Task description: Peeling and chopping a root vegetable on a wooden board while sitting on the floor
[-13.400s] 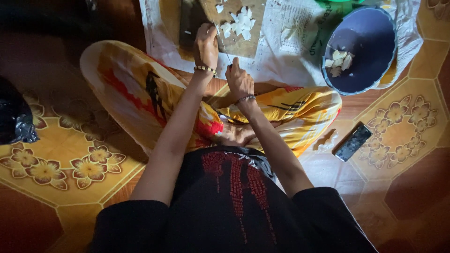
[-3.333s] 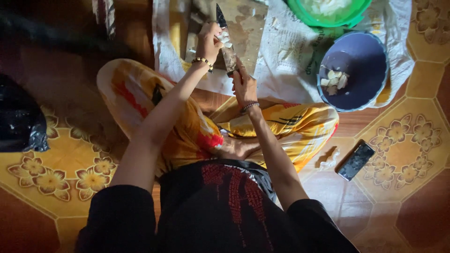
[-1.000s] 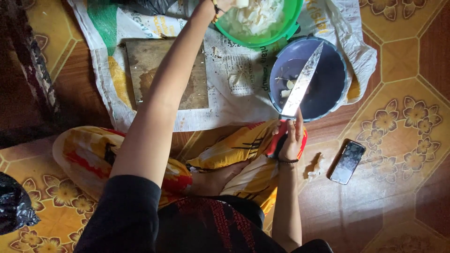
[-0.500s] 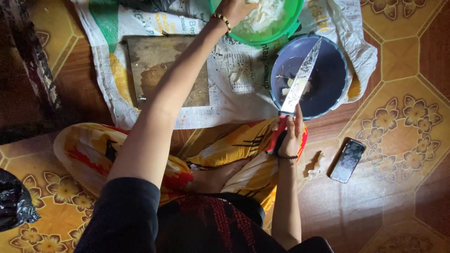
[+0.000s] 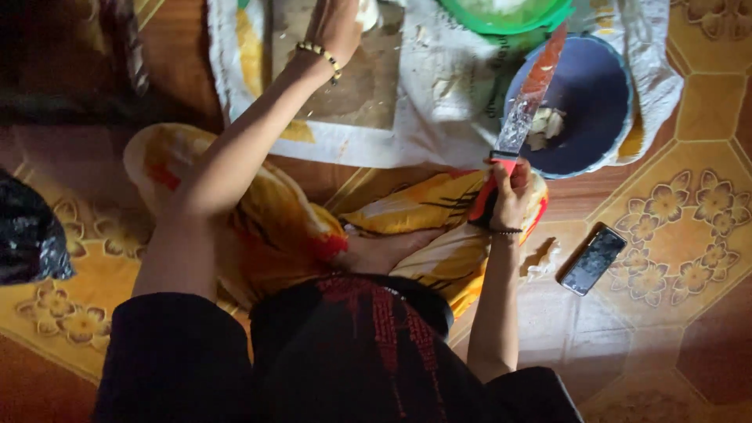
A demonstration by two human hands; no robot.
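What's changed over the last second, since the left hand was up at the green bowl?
The left hand has come back from the green bowl to the wooden cutting board, now holding something pale; what it is cannot be told. The right hand still grips the red-handled knife, blade pointing up over the blue bowl. Bowls, board and phone look unmoved.

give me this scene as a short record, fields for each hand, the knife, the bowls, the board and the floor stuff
left hand: on the wooden cutting board, by a pale piece at the top edge
right hand: grips the knife by its red handle
knife: blade points up over the blue bowl
blue bowl: holds pale pieces
green bowl: above the blue one, cut off by the frame
floor: phone on patterned tiles, right of the knee
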